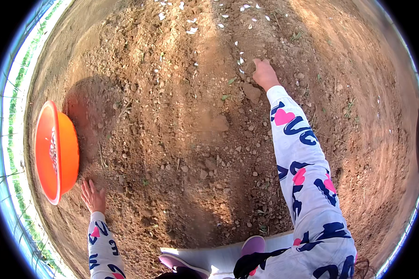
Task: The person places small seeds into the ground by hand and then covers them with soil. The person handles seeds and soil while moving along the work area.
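Observation:
My right hand [264, 74] reaches forward over the brown soil, beside a short row of small white cloves [241, 61]; its fingers are curled down and I cannot tell whether anything is between them. My left hand [93, 198] lies at the lower left with its fingers spread on or just above the soil, holding nothing, close to an orange plastic basin [68, 150]. The basin is tilted and has many small whitish pieces [53, 150] inside. More white cloves [192, 30] lie scattered on the soil farther ahead.
Loose soil with stones and clods surrounds the hands, including a larger clod [251, 92] near my right hand. A pale board or sheet [223, 256] lies under my pink shoes [253, 245]. Wire fencing and green plants [15, 139] run along the left edge.

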`<state>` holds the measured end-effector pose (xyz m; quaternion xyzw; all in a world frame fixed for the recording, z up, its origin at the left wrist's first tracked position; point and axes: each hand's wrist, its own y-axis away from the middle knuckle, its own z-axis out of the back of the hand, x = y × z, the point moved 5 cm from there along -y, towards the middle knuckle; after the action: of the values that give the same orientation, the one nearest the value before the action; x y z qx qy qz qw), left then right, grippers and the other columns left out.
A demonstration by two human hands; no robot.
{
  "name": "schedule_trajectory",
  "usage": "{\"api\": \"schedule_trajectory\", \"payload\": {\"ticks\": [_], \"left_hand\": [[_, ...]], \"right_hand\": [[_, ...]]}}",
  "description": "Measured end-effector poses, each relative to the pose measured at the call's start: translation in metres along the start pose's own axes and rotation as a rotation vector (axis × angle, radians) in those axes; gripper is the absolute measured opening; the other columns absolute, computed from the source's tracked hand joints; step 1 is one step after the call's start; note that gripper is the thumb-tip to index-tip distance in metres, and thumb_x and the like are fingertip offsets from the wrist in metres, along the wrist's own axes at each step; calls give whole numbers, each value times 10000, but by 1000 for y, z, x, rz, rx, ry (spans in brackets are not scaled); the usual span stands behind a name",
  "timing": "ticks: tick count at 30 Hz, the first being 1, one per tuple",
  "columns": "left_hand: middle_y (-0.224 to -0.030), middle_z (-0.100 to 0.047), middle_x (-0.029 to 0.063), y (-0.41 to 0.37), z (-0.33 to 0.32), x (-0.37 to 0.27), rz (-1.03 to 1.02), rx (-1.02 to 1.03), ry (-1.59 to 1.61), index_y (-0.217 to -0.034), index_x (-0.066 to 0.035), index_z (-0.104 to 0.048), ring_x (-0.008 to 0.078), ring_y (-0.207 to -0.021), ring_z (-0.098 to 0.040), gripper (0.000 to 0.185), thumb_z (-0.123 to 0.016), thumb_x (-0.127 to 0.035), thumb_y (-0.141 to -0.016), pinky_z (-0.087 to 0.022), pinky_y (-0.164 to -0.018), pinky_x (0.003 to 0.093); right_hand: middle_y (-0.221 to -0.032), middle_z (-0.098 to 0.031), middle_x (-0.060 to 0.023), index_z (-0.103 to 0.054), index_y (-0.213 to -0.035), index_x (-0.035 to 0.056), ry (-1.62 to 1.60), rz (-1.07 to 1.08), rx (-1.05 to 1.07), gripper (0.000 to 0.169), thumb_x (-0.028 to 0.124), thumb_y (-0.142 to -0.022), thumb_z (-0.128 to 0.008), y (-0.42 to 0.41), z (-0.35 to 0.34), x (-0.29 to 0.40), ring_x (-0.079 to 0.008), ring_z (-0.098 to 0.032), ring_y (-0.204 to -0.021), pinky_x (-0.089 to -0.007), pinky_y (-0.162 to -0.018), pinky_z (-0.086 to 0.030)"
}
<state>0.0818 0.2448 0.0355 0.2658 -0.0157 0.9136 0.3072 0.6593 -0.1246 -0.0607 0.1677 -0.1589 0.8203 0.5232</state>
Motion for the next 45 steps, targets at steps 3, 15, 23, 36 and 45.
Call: {"api": "schedule_trajectory", "payload": {"ticks": [3, 15, 23, 36, 45], "left_hand": [[-1400, -112, 132, 4, -29, 25, -48, -44, 25, -1332, -100, -211, 339, -1283, -92, 690, -552, -295, -765, -142, -1012, 466], [-1402, -107, 130, 5, -33, 21, 1, -103, -26, -1328, -94, -216, 332, -1287, -82, 708, -555, -322, -749, -136, -1016, 461], [-1400, -106, 143, 4, -31, 20, 2, -67, -38, -1324, -86, -222, 349, -1287, -73, 696, -528, -358, -761, -135, -1014, 479], [-1397, -115, 145, 6, -27, 20, -33, -97, -26, -1327, -94, -212, 341, -1281, -106, 677, -518, -337, -775, -156, -1000, 481], [-1379, -191, 118, 7, -31, 23, -45, -178, -32, -1313, -152, -269, 344, -1260, -168, 639, -492, -420, -777, -214, -966, 505]], "right_hand": [[-1110, -475, -179, -486, -1122, 125, -1, 31, 30, 372, 115, -750, -500, -12, -3, 8, -377, -482, -984, -428, -826, -414], [-1032, -528, -121, -554, -1005, 115, -47, 52, -86, 288, 122, -718, -556, -17, -5, 41, -310, -497, -978, -397, -814, -413], [-887, -540, -101, -595, -840, 94, 276, 217, -148, 178, 108, -674, -533, -9, -30, 108, -284, -510, -910, -432, -757, -402], [-1047, -495, -128, -556, -988, 87, 262, 287, 167, 326, 268, -717, -569, 86, -38, 156, -307, -467, -988, -449, -818, -374], [-1056, -486, -177, -490, -1077, 89, 301, 297, 312, 384, 232, -733, -581, 118, -34, 165, -354, -471, -981, -424, -808, -418]]}}
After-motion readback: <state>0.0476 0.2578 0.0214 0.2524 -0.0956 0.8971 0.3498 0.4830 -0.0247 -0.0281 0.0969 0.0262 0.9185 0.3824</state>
